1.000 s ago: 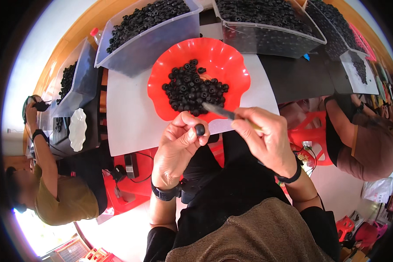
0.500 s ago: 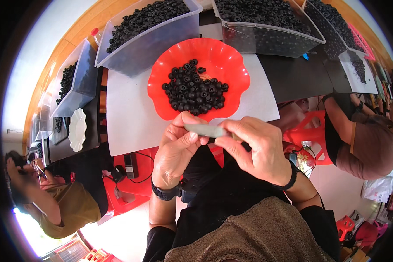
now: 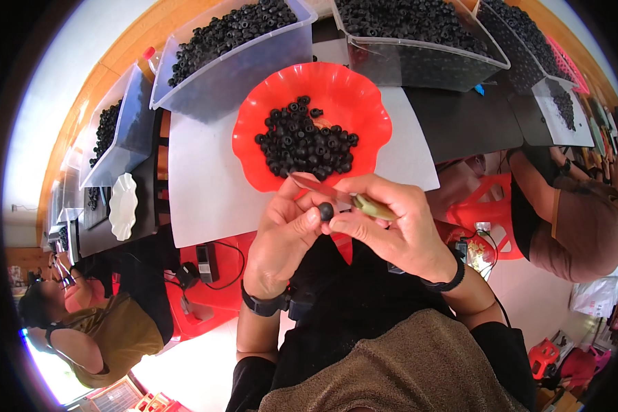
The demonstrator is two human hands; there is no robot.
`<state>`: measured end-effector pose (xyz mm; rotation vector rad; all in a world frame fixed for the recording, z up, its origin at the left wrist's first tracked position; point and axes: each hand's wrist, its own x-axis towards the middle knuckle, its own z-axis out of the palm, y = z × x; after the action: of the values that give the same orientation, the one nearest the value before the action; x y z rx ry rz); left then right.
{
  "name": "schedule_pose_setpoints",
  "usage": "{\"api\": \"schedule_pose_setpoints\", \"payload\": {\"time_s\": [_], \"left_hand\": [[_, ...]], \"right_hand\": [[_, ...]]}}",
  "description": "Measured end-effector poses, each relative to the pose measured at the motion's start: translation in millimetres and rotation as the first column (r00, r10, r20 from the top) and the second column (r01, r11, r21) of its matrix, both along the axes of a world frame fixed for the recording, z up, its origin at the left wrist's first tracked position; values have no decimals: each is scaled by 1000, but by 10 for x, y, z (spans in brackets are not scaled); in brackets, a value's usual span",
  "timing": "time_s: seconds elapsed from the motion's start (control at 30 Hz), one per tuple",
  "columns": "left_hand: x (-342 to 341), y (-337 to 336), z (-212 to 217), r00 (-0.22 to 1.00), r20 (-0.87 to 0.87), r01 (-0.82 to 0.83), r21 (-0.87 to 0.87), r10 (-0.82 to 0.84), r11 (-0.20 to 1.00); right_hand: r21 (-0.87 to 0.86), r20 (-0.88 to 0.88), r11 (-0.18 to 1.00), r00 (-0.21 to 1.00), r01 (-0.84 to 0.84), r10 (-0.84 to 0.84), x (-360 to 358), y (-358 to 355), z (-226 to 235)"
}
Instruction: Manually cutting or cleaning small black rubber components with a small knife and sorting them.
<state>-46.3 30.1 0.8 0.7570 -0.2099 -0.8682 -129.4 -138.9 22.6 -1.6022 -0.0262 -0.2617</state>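
My left hand (image 3: 285,237) pinches a small black round piece (image 3: 326,211) between thumb and fingers, just below the red bowl. My right hand (image 3: 398,226) grips a small knife (image 3: 336,194) by its greenish handle, the blade pointing left over the black piece and touching my left fingers. The red scalloped bowl (image 3: 367,103) sits on a white sheet (image 3: 199,178) and holds a pile of several similar black ring-shaped pieces (image 3: 305,141). Both wrists wear black bands.
Clear plastic bins (image 3: 254,58) full of black pieces line the far side of the table. A white scalloped dish (image 3: 122,206) lies at the left. One person sits at the lower left (image 3: 96,329), another at the right (image 3: 570,220). Red stools stand below.
My hands have stayed together below the bowl; the knife blade now lies across my left fingers above the black piece. The person at the lower left has shifted position.
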Motion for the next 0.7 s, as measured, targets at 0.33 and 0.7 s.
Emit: {"api": "schedule_pose_setpoints", "payload": {"time_s": [0.33, 0.7], "left_hand": [[-12, -165, 254, 979, 57, 193, 74, -198, 978], [1724, -449, 1291, 536, 823, -578, 194, 189, 793]], "right_hand": [[419, -142, 906, 981, -64, 135, -38, -109, 39], [338, -97, 926, 985, 165, -140, -195, -269, -20]]}}
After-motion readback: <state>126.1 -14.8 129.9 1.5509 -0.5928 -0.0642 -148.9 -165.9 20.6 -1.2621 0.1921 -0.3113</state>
